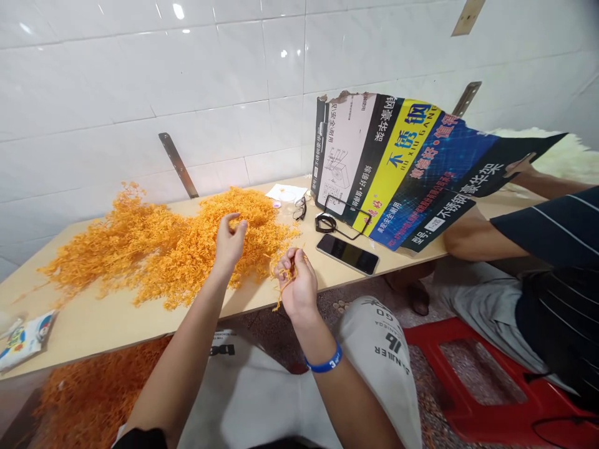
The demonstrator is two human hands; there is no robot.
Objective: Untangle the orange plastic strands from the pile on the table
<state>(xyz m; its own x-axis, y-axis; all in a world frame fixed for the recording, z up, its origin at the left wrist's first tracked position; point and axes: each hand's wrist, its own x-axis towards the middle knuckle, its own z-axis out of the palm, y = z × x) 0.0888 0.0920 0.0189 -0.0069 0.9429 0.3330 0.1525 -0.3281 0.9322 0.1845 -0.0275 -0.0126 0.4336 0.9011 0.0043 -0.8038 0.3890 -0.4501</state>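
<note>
Bright orange strands [173, 249], blue wristband [324, 360] — white lettering, red stool [496, 405]

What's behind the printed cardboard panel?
Showing past the cardboard panel: part of a pale fluffy pile, a metal bracket, tiled wall. The rest is covered; can't tell what's there.

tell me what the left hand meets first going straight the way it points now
Most likely the pile of orange strands just beyond the left hand. Depth is unclear, so it might instead pass above them towards the tiled wall.
</note>
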